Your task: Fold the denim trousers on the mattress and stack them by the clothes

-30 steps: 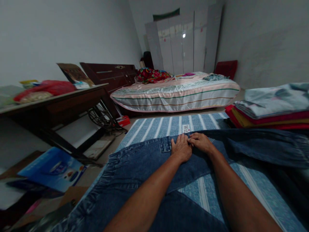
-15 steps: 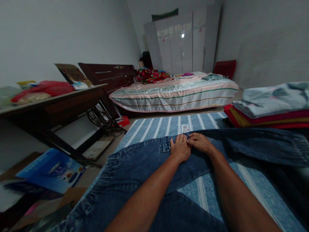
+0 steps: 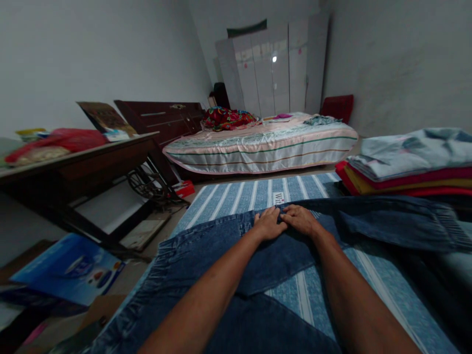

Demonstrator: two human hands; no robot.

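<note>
A pair of blue denim jeans (image 3: pixel 206 255) lies spread over a blue and white striped mat (image 3: pixel 239 194) in front of me. My left hand (image 3: pixel 267 225) rests flat on the jeans near their far edge, fingers stretched out. My right hand (image 3: pixel 300 219) lies beside it, touching it, fingers curled down on the denim edge. One jeans leg (image 3: pixel 391 221) runs off to the right.
A stack of folded cloths (image 3: pixel 405 164) sits at the right. A dark wooden table (image 3: pixel 73 162) with bags on it stands at the left, a blue box (image 3: pixel 70 268) below it. A mattress (image 3: pixel 261 145) and white wardrobe (image 3: pixel 273 69) are at the back.
Both hands stay on the jeans' far edge. The view has shifted slightly, so everything sits a little further left.
</note>
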